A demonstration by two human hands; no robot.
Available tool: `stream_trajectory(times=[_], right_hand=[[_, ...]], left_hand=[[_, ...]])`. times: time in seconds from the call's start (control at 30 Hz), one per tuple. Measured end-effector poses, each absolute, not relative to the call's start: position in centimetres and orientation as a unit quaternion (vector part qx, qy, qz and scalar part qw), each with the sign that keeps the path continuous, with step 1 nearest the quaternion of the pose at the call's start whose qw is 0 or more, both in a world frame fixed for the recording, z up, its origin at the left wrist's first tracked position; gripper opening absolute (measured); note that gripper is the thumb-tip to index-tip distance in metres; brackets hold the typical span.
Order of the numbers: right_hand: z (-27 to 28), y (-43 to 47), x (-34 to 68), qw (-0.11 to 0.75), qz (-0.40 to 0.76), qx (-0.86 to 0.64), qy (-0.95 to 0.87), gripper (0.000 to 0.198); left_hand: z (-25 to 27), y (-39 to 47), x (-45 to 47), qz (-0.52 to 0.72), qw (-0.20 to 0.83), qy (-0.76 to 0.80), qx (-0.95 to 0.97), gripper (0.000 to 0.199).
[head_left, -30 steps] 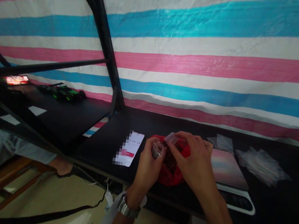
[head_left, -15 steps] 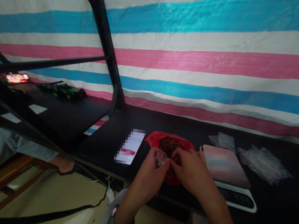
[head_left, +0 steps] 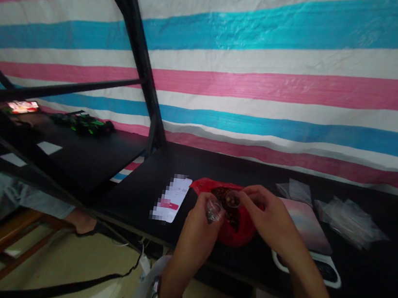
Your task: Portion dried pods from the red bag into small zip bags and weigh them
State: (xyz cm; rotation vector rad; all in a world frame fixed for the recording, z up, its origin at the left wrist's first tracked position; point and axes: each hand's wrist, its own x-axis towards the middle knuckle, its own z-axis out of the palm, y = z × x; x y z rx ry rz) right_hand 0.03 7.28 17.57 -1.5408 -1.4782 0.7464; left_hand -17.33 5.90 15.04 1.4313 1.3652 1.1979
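My left hand (head_left: 201, 222) is closed around a small clear plastic bag (head_left: 214, 210), at the near left side of a red plastic bag (head_left: 237, 234). The red bag lies open on the black table, with dark brown dried shreds (head_left: 219, 192) inside. My right hand (head_left: 266, 211) reaches over the red bag's right side, thumb and fingers pinched together. At its fingertips shows a small, clear, rounded thing (head_left: 232, 199) above the shreds; its exact kind is unclear.
Right of the red bag lies a white kitchen scale (head_left: 331, 281) with a pinkish plate (head_left: 306, 224). Behind and beside it are clear zip bags (head_left: 353, 220). A lit phone (head_left: 173, 199) lies left. A black frame post (head_left: 145, 83) stands between tables; a seated person's leg (head_left: 49, 197) shows beyond.
My right hand has moved up and right, away from my left hand, and the clear rounded thing now shows at its fingertips. My left hand keeps the clear bag in nearly the same place.
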Motion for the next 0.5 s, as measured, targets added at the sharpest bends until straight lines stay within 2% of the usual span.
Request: stream_trajectory(times=[0.1,0.3,0.5], right_hand=[[18.8,6.5,-1.3,0.431,0.239,-0.610,-0.620,0.018],[20.4,5.3,-2.8,0.364,0.109,-0.570,-0.729,0.018],[20.0,5.6,-2.6,0.399,0.057,-0.552,-0.730,0.022]], left_hand=[[14.7,6.0,-16.8,0.464,0.407,0.535,0.577,0.014],[14.4,6.2,-16.5,0.496,0.433,0.497,0.565,0.018],[14.3,6.6,-16.3,0.544,0.452,0.466,0.531,0.016]])
